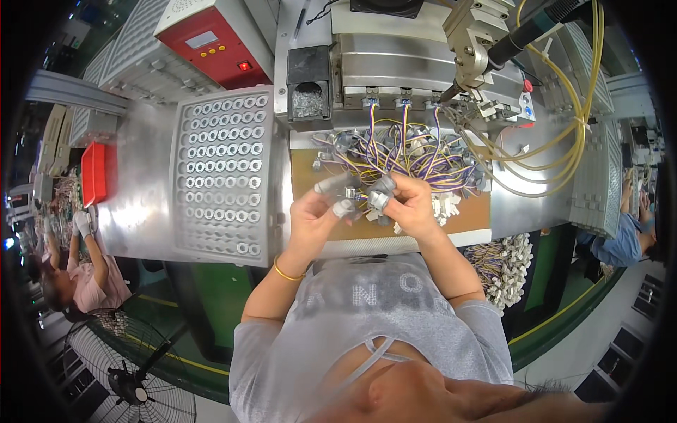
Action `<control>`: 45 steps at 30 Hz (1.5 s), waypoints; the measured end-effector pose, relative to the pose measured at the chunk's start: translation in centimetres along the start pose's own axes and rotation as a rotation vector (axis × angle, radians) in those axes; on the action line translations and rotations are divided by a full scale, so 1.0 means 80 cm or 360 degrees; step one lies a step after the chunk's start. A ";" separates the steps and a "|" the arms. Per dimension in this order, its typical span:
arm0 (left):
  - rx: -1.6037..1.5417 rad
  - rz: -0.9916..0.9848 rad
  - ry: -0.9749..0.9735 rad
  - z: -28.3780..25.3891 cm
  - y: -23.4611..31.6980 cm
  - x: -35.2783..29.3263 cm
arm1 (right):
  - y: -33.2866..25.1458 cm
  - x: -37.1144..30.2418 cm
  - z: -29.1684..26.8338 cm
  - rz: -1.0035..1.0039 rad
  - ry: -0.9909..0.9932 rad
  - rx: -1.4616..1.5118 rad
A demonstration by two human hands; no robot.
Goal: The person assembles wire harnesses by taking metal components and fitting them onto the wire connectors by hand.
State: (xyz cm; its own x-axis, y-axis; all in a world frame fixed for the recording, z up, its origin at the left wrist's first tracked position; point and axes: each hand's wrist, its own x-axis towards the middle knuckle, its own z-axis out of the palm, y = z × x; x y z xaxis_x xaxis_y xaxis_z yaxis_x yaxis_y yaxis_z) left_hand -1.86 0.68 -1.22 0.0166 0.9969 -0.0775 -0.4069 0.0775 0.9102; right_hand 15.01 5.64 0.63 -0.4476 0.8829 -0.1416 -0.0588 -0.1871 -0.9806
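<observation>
My left hand (314, 214) and my right hand (412, 206) come close together over the brown work mat (303, 169). Pale covers sit on the fingertips of both. Between them is a small connector (350, 192) with thin wires, which my right thumb and forefinger pinch. My left thumb and forefinger curl in a pinch at its other side; their tips are blurred, and what they grip cannot be made out. Just beyond the hands lies a tangled heap of purple, yellow and white wire leads (423, 161) with connectors. White connector ends (444, 209) lie beside my right hand.
A tray with rows of metal rings (180, 155) is at left, below a red control box (224, 46). A metal fixture (402, 60) and an overhead tool arm (474, 49) stand at the back. More leads (504, 268) hang at right. Co-workers (92, 271) sit beyond.
</observation>
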 end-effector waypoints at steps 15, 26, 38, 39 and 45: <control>0.0479 0.0360 -0.0062 0.016 0.006 -0.001 | -0.012 -0.004 0.003 -0.0386 0.0184 -0.0488; -0.0047 -0.0085 -0.0065 0.041 -0.017 0.032 | -0.020 -0.031 -0.051 -0.0792 0.0495 -0.0824; 0.0235 -0.0330 -0.0114 0.082 -0.069 0.096 | 0.001 0.014 -0.357 -0.0645 0.1563 -0.1803; 0.0223 -0.0318 -0.0123 0.079 -0.069 0.094 | 0.007 0.019 -0.366 -0.0555 0.1504 -0.1846; 0.0273 -0.0192 -0.0069 0.078 -0.060 0.084 | 0.007 0.038 -0.361 -0.0720 0.1353 -0.2231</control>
State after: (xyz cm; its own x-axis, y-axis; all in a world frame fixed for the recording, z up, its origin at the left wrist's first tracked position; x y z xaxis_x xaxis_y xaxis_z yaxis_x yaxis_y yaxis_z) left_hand 5.91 7.10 -3.61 0.0964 0.9797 -0.1758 -0.2381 0.1942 0.9516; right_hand 39.39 20.63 -4.30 -0.0215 0.8064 0.5910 0.9445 0.2102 -0.2525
